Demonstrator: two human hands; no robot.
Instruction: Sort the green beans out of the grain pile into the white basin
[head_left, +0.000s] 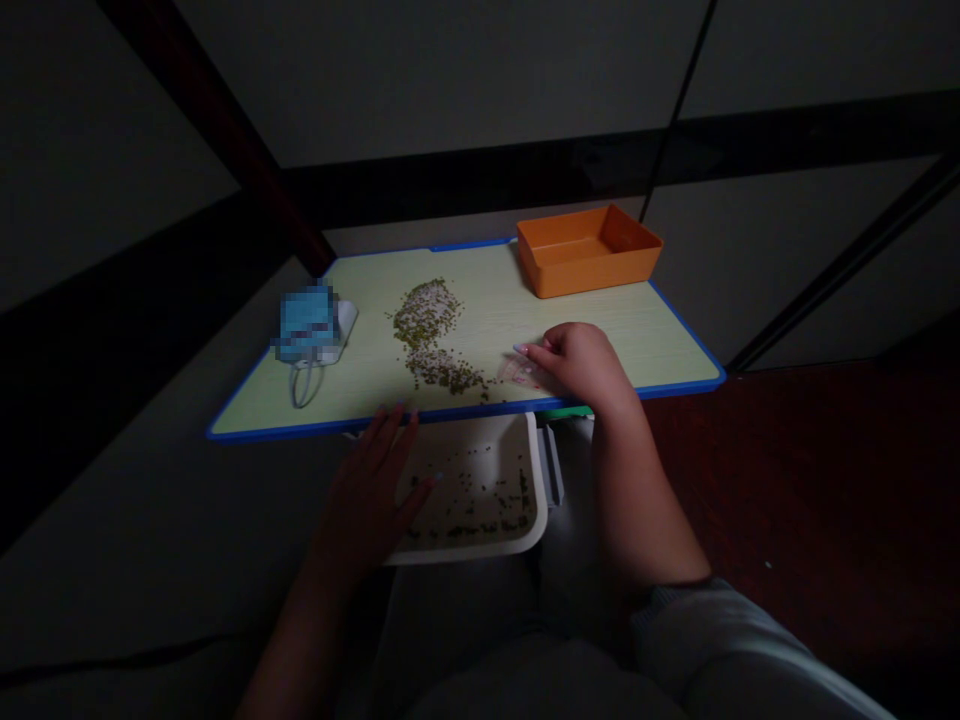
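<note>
On the pale tabletop lies a loose heap of small green and whitish grains [427, 312], like beans or seeds, with a thinner scatter [446, 372] trailing toward the front edge. My right hand [581, 362] is to the right of the scatter, with thumb and fingers pinched together. Whatever they pinch is too small or hidden to name. Under those fingers sits a small clear shallow piece [517, 372], perhaps a dish, with pinkish spots. My left hand [375, 480] is open, fingers spread, at the table's front edge above a white bin [538, 500] holding scattered dark grains.
An orange rectangular box [592, 265] stands at the table's back right. A blue blurred item [307, 325] with a white block and a cord loop [300, 385] sits at the left. Blue edging [697, 385] borders the table. Behind it rises a panelled wall [465, 80].
</note>
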